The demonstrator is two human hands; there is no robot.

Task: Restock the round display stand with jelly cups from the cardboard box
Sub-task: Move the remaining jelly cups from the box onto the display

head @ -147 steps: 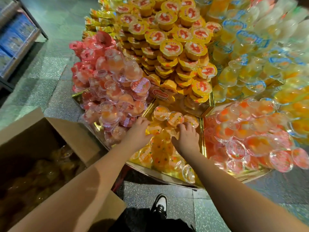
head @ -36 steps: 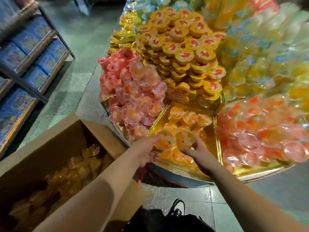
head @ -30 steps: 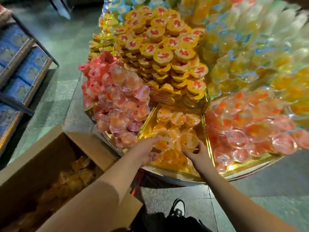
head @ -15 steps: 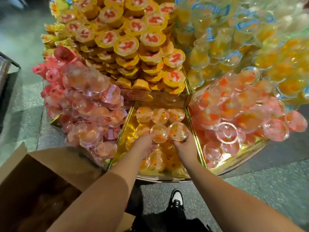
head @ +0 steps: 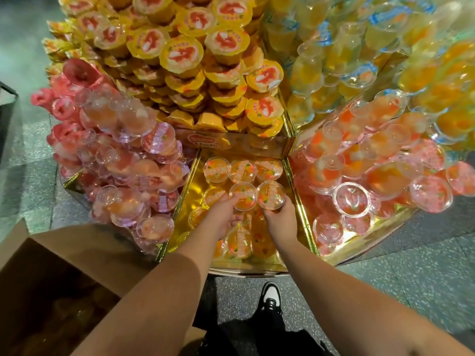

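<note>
The round display stand [head: 257, 269] has gold wedge compartments. In the near middle wedge stand several clear cups of orange jelly [head: 216, 169]. My left hand [head: 223, 219] grips one orange jelly cup [head: 243, 196] in the second row. My right hand [head: 279, 222] grips the cup beside it [head: 271, 195]. Both cups are upright, just behind the back row of three. More orange cups [head: 239, 241] lie below my hands. The open cardboard box [head: 51, 258] sits at the lower left, its inside dark.
Pink jelly cups [head: 120, 160] pile up in the left wedge, and orange-red cups [head: 372, 165] in the right one. Yellow-lidded cups [head: 185, 55] stack high behind. My shoe [head: 270, 295] stands on the speckled floor under the stand's edge.
The view has tilted down and closer to the stand. Both hands moved their cups forward into the second row of the middle wedge. Most of the box has slid out of view.
</note>
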